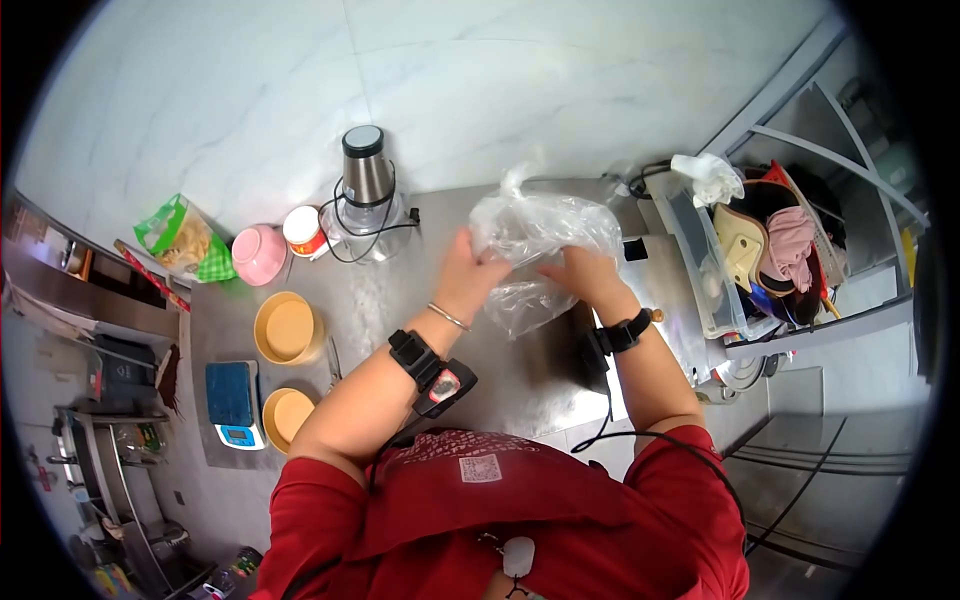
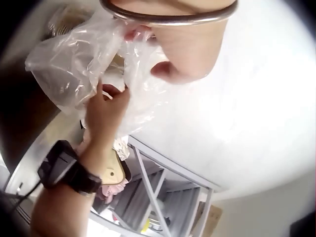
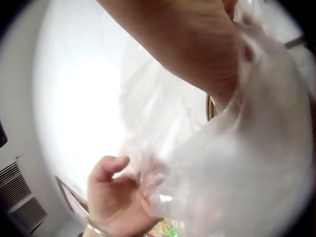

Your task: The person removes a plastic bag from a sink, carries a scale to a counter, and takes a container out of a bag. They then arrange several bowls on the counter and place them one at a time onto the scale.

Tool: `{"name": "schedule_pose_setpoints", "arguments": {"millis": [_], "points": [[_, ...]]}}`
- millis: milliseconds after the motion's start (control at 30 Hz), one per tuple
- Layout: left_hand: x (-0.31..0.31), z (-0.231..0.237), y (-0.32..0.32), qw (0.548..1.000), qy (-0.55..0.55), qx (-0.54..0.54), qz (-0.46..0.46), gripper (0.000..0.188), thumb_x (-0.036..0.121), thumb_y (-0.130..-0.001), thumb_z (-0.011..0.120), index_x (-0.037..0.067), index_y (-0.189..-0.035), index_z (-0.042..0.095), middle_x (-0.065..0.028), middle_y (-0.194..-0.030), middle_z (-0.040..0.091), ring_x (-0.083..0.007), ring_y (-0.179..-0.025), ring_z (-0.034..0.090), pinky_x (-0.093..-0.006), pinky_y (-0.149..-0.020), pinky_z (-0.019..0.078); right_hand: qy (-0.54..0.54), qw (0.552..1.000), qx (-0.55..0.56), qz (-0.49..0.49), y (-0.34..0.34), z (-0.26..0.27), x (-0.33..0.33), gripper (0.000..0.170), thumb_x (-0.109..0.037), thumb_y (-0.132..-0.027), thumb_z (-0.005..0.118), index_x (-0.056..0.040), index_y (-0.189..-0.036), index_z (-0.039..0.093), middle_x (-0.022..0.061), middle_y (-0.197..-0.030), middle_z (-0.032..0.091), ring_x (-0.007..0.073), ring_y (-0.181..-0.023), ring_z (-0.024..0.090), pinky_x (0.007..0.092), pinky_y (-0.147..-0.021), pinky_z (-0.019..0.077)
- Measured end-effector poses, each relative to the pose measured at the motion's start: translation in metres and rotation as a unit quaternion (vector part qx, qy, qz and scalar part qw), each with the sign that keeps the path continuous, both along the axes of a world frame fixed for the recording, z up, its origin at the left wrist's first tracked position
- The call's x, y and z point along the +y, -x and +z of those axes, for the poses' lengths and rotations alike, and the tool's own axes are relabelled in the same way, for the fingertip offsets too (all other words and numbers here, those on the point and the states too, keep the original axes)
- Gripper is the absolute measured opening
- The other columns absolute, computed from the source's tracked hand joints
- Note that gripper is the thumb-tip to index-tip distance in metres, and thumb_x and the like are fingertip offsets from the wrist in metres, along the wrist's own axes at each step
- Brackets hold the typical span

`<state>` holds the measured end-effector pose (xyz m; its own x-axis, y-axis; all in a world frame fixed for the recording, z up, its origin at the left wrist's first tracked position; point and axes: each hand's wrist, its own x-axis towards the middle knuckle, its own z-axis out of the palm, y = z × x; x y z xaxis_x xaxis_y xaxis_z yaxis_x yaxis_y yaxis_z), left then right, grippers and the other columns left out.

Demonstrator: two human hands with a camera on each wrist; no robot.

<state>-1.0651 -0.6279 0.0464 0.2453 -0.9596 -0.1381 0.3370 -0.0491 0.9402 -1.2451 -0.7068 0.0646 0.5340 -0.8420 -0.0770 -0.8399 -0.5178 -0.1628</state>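
Note:
A clear, crinkled plastic bag (image 1: 545, 225) is spread between both hands over the metal worktop, its mouth partly open. My left hand (image 1: 468, 275), with a bangle at the wrist, grips the bag's left side; its thumb stands apart from the fingers, which the film partly covers in the right wrist view. On the bag's right side, my right hand (image 1: 592, 275) pinches the film between thumb and fingers, plain in the left wrist view (image 2: 106, 111). A tan curved edge (image 3: 211, 106) shows beside the film in the right wrist view.
On the worktop (image 1: 380, 310) at left stand two round tan tins (image 1: 288, 328), a kitchen scale (image 1: 233, 400), a pink bowl (image 1: 259, 254) and a white-red tub (image 1: 303, 231). A corded blender (image 1: 368, 190) stands by the wall. Right lies a bin of cloths and bags (image 1: 770, 245).

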Motion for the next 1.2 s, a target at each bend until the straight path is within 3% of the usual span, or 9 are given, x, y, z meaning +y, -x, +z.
{"name": "schedule_pose_setpoints", "arguments": {"millis": [200, 300, 367, 467, 600, 800, 867, 1000, 1200], "points": [[-0.008, -0.02, -0.011, 0.894, -0.013, -0.435, -0.104, 0.045, 0.017, -0.075, 0.061, 0.002, -0.115, 0.048, -0.0055, -0.099, 0.061, -0.0285, -0.089, 0.059, -0.0323, -0.075, 0.0471, 0.056, 0.95, -0.272, 0.141, -0.011, 0.013, -0.011, 0.049, -0.031, -0.066, 0.072, -0.0086, -0.107, 0.06, 0.013, -0.11, 0.058, 0.0283, -0.107, 0.051, 0.0373, -0.09, 0.0401], [-0.026, -0.042, -0.023, 0.896, -0.088, -0.426, -0.088, 0.037, 0.015, -0.078, 0.055, 0.004, -0.113, 0.05, -0.0121, -0.099, 0.061, -0.028, -0.091, 0.059, -0.0372, -0.075, 0.0476, 0.008, 0.993, -0.077, 0.09, -0.003, -0.003, -0.016, 0.05, -0.026, -0.064, 0.073, -0.0096, -0.108, 0.059, 0.012, -0.108, 0.059, 0.0288, -0.104, 0.052, 0.0373, -0.088, 0.0412], [-0.027, -0.036, -0.027, 0.991, -0.078, 0.07, 0.082, 0.028, 0.013, -0.082, 0.054, 0.003, -0.107, 0.054, -0.0078, -0.091, 0.063, -0.0245, -0.084, 0.062, -0.0333, -0.067, 0.0493, 0.096, 0.963, -0.187, 0.168, 0.004, 0.013, -0.016, 0.048, -0.025, -0.063, 0.073, -0.0097, -0.107, 0.06, 0.0119, -0.108, 0.059, 0.0292, -0.104, 0.052, 0.0377, -0.087, 0.0417], [-0.023, -0.016, -0.023, 0.978, -0.084, 0.179, 0.062, 0.016, 0.011, -0.084, 0.051, 0.005, -0.097, 0.057, -0.0042, -0.081, 0.061, -0.017, -0.074, 0.06, -0.029, -0.056, 0.0463, 0.056, 0.985, -0.079, 0.142, 0.01, 0.001, -0.025, 0.062, -0.024, -0.055, 0.077, -0.0103, -0.111, 0.056, 0.0117, -0.111, 0.057, 0.0302, -0.105, 0.051, 0.0379, -0.092, 0.0387], [-0.032, -0.033, -0.028, 0.988, -0.077, 0.136, 0.011, 0.011, 0.011, -0.082, 0.054, 0.007, -0.091, 0.058, -0.0007, -0.076, 0.056, -0.0111, -0.063, 0.053, -0.0256, -0.048, 0.0403, 0.172, 0.961, -0.124, 0.177, 0.006, -0.01, -0.031, 0.057, -0.026, -0.06, 0.074, -0.0095, -0.112, 0.056, 0.013, -0.109, 0.058, 0.0299, -0.103, 0.052, 0.0396, -0.088, 0.041], [-0.02, -0.002, -0.012, 0.994, -0.088, 0.056, -0.022, 0.014, 0.011, -0.078, 0.06, 0.011, -0.092, 0.058, 0.0032, -0.077, 0.053, -0.0064, -0.065, 0.048, -0.0239, -0.051, 0.0384, -0.128, 0.987, 0.091, 0.045, -0.024, -0.035, -0.026, 0.036, -0.027, -0.08, 0.056, -0.0063, -0.11, 0.058, 0.0166, -0.102, 0.061, 0.0315, -0.095, 0.057, 0.0395, -0.083, 0.0436], [-0.023, -0.013, -0.015, 0.998, -0.026, 0.057, -0.023, 0.015, 0.011, -0.078, 0.06, 0.012, -0.093, 0.058, 0.0042, -0.078, 0.054, -0.0059, -0.068, 0.049, -0.0232, -0.054, 0.0386, 0.099, 0.968, -0.181, 0.146, -0.019, -0.064, -0.035, 0.031, -0.024, -0.083, 0.052, -0.0063, -0.109, 0.058, 0.0166, -0.1, 0.061, 0.033, -0.092, 0.058, 0.0381, -0.08, 0.0449], [-0.023, -0.014, -0.018, 0.997, -0.006, 0.083, 0.008, 0.018, 0.01, -0.078, 0.06, 0.011, -0.096, 0.058, 0.0035, -0.08, 0.055, -0.0064, -0.07, 0.05, -0.0232, -0.055, 0.0398, 0.123, 0.961, -0.185, 0.165, -0.018, -0.007, -0.014, 0.03, -0.02, -0.085, 0.05, -0.0062, -0.11, 0.057, 0.0148, -0.1, 0.062, 0.0323, -0.093, 0.057, 0.0395, -0.082, 0.0438], [-0.035, -0.028, -0.039, 0.997, 0.016, -0.035, 0.063, 0.021, 0.008, -0.079, 0.058, 0.005, -0.1, 0.056, 0.0, -0.084, 0.059, -0.01, -0.074, 0.055, -0.0246, -0.061, 0.0451, -0.149, 0.947, -0.212, 0.188, -0.001, 0.072, 0.015, 0.021, -0.019, -0.083, 0.057, -0.0015, -0.095, 0.057, 0.0124, -0.085, 0.06, 0.028, -0.078, 0.057, 0.0342, -0.071, 0.0437]]}}
